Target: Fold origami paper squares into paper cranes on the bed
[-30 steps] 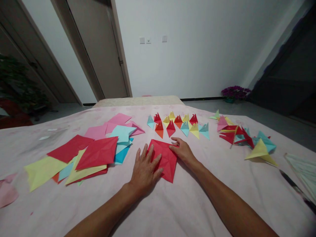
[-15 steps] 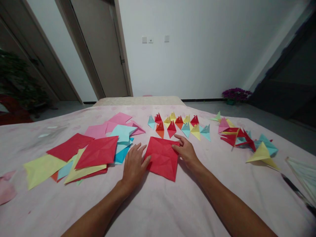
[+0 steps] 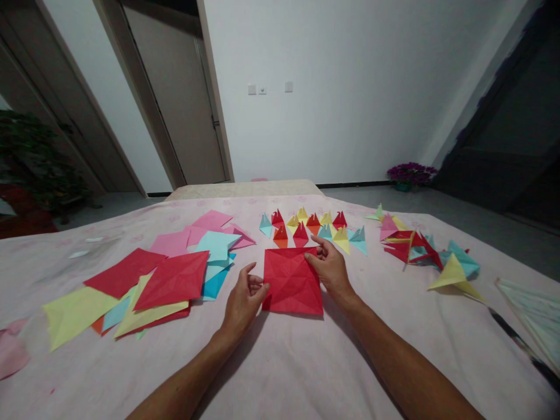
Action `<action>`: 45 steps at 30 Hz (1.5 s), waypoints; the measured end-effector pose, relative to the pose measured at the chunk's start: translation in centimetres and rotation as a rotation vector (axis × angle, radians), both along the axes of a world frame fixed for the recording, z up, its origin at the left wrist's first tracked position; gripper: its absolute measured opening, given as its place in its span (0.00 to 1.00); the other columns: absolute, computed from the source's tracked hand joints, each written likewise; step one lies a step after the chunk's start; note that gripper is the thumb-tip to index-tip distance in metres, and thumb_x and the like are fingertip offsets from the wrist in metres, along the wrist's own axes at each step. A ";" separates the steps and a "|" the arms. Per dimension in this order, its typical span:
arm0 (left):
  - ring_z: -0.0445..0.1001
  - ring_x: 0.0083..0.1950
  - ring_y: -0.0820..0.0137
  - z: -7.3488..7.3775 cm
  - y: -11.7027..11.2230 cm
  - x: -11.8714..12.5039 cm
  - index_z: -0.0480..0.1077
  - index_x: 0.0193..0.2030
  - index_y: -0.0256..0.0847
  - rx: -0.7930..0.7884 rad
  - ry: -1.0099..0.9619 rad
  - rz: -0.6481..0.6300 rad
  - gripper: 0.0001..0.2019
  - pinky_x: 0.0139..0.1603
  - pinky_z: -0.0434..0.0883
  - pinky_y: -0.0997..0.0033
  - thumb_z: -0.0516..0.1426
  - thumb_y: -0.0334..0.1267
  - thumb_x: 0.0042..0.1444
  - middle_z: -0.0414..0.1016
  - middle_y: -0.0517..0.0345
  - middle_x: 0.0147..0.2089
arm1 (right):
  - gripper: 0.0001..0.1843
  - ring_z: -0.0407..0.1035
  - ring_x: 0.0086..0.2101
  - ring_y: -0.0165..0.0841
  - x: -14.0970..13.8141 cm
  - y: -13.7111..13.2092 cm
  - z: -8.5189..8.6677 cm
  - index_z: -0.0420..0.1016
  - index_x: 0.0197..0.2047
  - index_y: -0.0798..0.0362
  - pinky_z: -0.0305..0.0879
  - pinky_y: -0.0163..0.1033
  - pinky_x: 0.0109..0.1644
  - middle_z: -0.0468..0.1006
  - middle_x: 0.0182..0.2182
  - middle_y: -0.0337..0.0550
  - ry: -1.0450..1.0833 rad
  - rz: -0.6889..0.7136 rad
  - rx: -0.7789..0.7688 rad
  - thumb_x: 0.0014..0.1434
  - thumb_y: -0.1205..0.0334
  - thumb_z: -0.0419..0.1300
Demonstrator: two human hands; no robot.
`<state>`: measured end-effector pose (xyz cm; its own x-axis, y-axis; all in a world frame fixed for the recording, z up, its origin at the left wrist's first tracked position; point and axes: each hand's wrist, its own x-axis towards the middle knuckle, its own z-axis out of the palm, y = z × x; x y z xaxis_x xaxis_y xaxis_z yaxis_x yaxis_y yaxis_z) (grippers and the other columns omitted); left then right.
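Note:
A square sheet of red origami paper (image 3: 292, 283) with crease lines across it is in front of me, squared to my view. My right hand (image 3: 329, 267) pinches its upper right corner, thumb on top and fingers behind. At the left edge, the thumb of my left hand (image 3: 245, 296) lies over the paper and the curled fingers are against or under that edge. Just beyond the sheet stand several small folded paper cranes (image 3: 300, 234) in red, orange, yellow and blue.
Loose coloured paper sheets (image 3: 172, 280) overlap on the left, with pink sheets (image 3: 212, 219) behind. More folded paper pieces (image 3: 411, 248) lie heaped at right, near a dark pen-like stick (image 3: 510, 326) and a pale fan-like item (image 3: 531, 312). A pink patterned cloth (image 3: 280, 373) covers the table.
The red sheet has turned so its edges sit straighter to me. My left hand has shifted from lying flat over its left edge to curled fingers with the thumb on that edge.

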<state>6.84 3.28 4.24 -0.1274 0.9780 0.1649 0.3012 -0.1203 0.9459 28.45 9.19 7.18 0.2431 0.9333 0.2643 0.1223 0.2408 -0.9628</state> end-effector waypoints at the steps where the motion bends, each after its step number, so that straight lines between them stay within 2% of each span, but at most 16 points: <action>1: 0.75 0.45 0.64 0.0 0.0 0.2 0.63 0.61 0.41 0.056 0.035 0.010 0.27 0.48 0.72 0.62 0.61 0.41 0.55 0.74 0.52 0.45 | 0.31 0.65 0.28 0.29 0.0 0.0 0.0 0.72 0.54 0.56 0.64 0.35 0.32 0.69 0.28 0.34 0.034 0.016 -0.005 0.45 0.59 0.66; 4: 0.70 0.58 0.59 -0.2 0.3 1.0 0.61 0.62 0.42 0.151 0.052 0.057 0.31 0.57 0.68 0.55 0.63 0.42 0.52 0.68 0.45 0.58 | 0.32 0.65 0.27 0.29 -0.2 0.1 -0.1 0.72 0.54 0.56 0.64 0.34 0.31 0.70 0.28 0.34 0.124 0.059 -0.020 0.44 0.58 0.66; 7: 0.76 0.51 0.59 -0.6 1.1 1.8 0.52 0.67 0.40 -0.053 -0.210 0.024 0.46 0.48 0.74 0.58 0.69 0.42 0.44 0.68 0.41 0.57 | 0.31 0.67 0.29 0.29 -0.4 0.1 -0.3 0.71 0.54 0.56 0.66 0.35 0.33 0.71 0.30 0.36 0.171 0.076 0.006 0.45 0.58 0.66; 9: 0.78 0.45 0.60 -0.7 1.5 2.2 0.51 0.68 0.40 -0.145 -0.361 -0.021 0.49 0.43 0.76 0.62 0.71 0.41 0.42 0.72 0.41 0.53 | 0.30 0.68 0.31 0.30 -0.6 0.0 -0.3 0.72 0.53 0.55 0.67 0.35 0.35 0.73 0.32 0.38 0.167 0.065 0.042 0.46 0.58 0.66; 12: 0.79 0.43 0.60 -0.7 1.9 2.7 0.60 0.62 0.39 -0.108 -0.449 -0.011 0.43 0.42 0.76 0.64 0.72 0.38 0.39 0.76 0.43 0.50 | 0.27 0.68 0.34 0.31 -1.0 -0.5 -0.2 0.74 0.52 0.53 0.68 0.36 0.39 0.73 0.35 0.39 0.094 0.027 0.095 0.47 0.59 0.66; 14: 0.80 0.42 0.61 -0.7 1.9 3.0 0.66 0.55 0.39 -0.068 -0.442 0.038 0.37 0.41 0.75 0.65 0.73 0.37 0.36 0.78 0.45 0.48 | 0.25 0.68 0.35 0.31 -1.4 -0.9 -0.1 0.74 0.52 0.53 0.68 0.36 0.40 0.73 0.35 0.40 0.023 0.014 0.125 0.49 0.60 0.65; 17: 0.80 0.40 0.62 -0.9 1.9 3.2 0.70 0.49 0.38 -0.030 -0.400 0.068 0.32 0.40 0.75 0.66 0.74 0.35 0.34 0.80 0.46 0.45 | 0.24 0.68 0.36 0.32 -1.9 -1.5 0.2 0.74 0.53 0.52 0.67 0.37 0.42 0.74 0.36 0.40 -0.041 0.029 0.168 0.51 0.61 0.64; 21: 0.80 0.39 0.62 -0.7 2.1 3.2 0.70 0.48 0.38 -0.041 -0.440 0.099 0.33 0.39 0.75 0.67 0.74 0.31 0.32 0.80 0.48 0.44 | 0.23 0.69 0.34 0.32 -2.2 -2.0 0.2 0.74 0.53 0.52 0.67 0.37 0.40 0.76 0.35 0.41 -0.135 0.031 0.199 0.52 0.61 0.63; 25: 0.81 0.36 0.60 0.3 2.0 2.7 0.67 0.52 0.37 -0.173 -0.531 0.076 0.36 0.37 0.77 0.63 0.73 0.31 0.33 0.81 0.46 0.43 | 0.21 0.69 0.32 0.32 -2.1 -2.3 -0.3 0.76 0.52 0.51 0.67 0.38 0.39 0.78 0.37 0.42 -0.285 0.010 0.234 0.54 0.62 0.62; 29: 0.82 0.36 0.57 1.2 0.4 1.5 0.64 0.57 0.35 -0.328 -0.680 -0.032 0.38 0.37 0.78 0.60 0.72 0.32 0.38 0.81 0.42 0.44 | 0.16 0.71 0.35 0.34 -2.1 -2.7 -0.6 0.78 0.49 0.49 0.69 0.40 0.41 0.80 0.42 0.44 -0.392 -0.033 0.282 0.56 0.61 0.61; 33: 0.82 0.37 0.56 1.8 -1.3 0.6 0.63 0.60 0.36 -0.421 -0.749 -0.052 0.41 0.35 0.78 0.62 0.72 0.31 0.37 0.81 0.43 0.44 | 0.12 0.72 0.37 0.35 -2.5 -3.1 -0.6 0.79 0.45 0.48 0.69 0.41 0.44 0.80 0.41 0.43 -0.454 -0.025 0.353 0.58 0.61 0.61; 36: 0.82 0.36 0.56 2.2 -1.8 0.7 0.65 0.58 0.35 -0.407 -0.773 -0.053 0.40 0.35 0.78 0.62 0.71 0.29 0.35 0.81 0.44 0.43 | 0.12 0.72 0.37 0.35 -3.0 -3.5 -0.8 0.78 0.45 0.48 0.69 0.40 0.43 0.81 0.40 0.42 -0.437 0.013 0.372 0.57 0.62 0.62; 41: 0.81 0.38 0.55 2.5 -1.5 1.5 0.70 0.52 0.32 -0.392 -0.873 -0.127 0.34 0.41 0.78 0.59 0.71 0.28 0.34 0.82 0.44 0.40 | 0.13 0.72 0.38 0.35 -3.4 -3.8 -0.8 0.78 0.47 0.48 0.68 0.41 0.43 0.81 0.40 0.43 -0.431 0.073 0.361 0.57 0.62 0.61; 45: 0.81 0.38 0.56 2.4 -1.5 2.0 0.70 0.54 0.31 -0.394 -0.902 -0.095 0.34 0.40 0.78 0.61 0.70 0.27 0.34 0.82 0.45 0.38 | 0.18 0.72 0.36 0.35 -3.1 -3.4 -1.0 0.77 0.50 0.48 0.68 0.40 0.42 0.80 0.43 0.43 -0.364 0.065 0.239 0.54 0.59 0.63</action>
<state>8.79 1.80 6.64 0.0371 0.9548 -0.2949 -0.5469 0.2664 0.7937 25.30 5.83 6.23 0.0371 0.8460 0.5319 0.4208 0.4696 -0.7761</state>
